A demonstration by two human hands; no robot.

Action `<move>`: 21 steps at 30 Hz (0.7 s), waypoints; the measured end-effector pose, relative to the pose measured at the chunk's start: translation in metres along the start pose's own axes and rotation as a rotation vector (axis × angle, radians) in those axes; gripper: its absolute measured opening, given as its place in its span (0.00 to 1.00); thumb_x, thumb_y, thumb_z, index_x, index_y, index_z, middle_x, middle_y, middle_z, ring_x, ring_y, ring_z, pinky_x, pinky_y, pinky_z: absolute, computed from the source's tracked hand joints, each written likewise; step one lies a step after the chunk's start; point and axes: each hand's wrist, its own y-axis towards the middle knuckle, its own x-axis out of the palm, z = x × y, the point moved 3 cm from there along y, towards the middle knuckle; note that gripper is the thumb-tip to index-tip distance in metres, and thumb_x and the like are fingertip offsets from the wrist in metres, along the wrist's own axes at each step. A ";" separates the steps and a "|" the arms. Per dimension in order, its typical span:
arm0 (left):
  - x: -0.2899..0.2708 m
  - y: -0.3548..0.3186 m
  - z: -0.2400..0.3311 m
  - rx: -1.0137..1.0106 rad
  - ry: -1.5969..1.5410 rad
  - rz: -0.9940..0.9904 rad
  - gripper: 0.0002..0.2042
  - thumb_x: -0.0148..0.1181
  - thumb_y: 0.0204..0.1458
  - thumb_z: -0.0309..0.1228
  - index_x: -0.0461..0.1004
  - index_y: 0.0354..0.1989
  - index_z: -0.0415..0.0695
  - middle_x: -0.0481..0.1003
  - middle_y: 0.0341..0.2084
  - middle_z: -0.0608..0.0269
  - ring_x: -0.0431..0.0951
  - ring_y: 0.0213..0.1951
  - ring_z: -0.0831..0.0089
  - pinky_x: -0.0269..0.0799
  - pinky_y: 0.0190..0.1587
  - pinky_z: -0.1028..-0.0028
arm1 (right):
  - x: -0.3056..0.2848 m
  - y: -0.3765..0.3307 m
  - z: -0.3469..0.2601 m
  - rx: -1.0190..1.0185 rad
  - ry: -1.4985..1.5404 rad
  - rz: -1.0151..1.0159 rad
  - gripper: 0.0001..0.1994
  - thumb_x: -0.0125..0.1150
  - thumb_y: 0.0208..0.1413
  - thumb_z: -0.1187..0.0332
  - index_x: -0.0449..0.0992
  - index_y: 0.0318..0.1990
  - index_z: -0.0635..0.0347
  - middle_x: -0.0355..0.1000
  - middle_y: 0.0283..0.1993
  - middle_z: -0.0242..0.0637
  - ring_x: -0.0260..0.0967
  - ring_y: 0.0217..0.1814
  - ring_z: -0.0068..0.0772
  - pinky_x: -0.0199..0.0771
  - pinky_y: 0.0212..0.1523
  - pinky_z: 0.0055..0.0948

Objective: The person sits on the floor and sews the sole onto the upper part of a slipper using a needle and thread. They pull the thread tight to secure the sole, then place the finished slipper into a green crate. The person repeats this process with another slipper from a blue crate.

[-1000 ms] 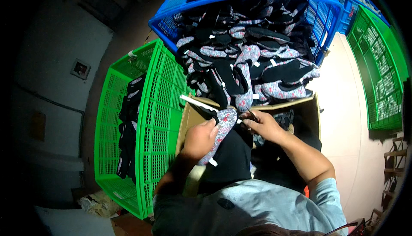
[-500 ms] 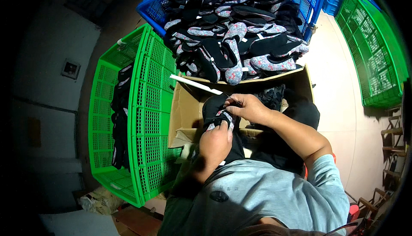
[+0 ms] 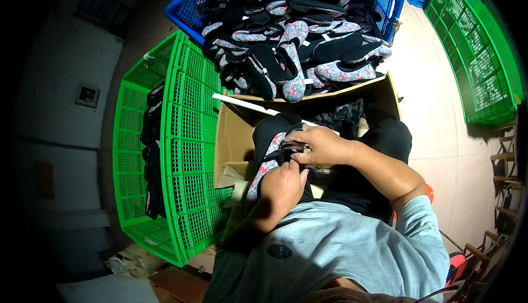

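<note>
A floral fabric shoe with a black inside lies across my left thigh, its toe pointing away from me. My left hand is closed around the near part of the shoe, knuckles up. Just beyond it, my right hand is bent over the opening of the shoe, its thumb and fingers pinched on a small dark tool. The tool's exact kind is hard to make out. Both hands meet over the shoe, and the left fingertips are partly hidden.
A cardboard box stands before my knees, a white strip across its corner. Behind it, a blue crate overflows with floral and black shoes. Green crates stand at left, with dark shoes inside, and far right.
The shoe has been turned so more of its floral side shows along its left edge. My right hand has come closer to my left, and the dark tool now shows in it.
</note>
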 end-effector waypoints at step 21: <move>-0.050 0.011 -0.071 -0.211 -0.657 0.166 0.09 0.62 0.54 0.24 0.80 0.41 0.35 0.75 0.33 0.61 0.76 0.33 0.74 0.72 0.38 0.76 | 0.032 0.015 0.017 0.444 1.159 0.091 0.06 0.56 0.64 0.66 0.73 0.34 0.52 0.68 0.24 0.25 0.54 0.17 0.12 0.48 0.17 0.15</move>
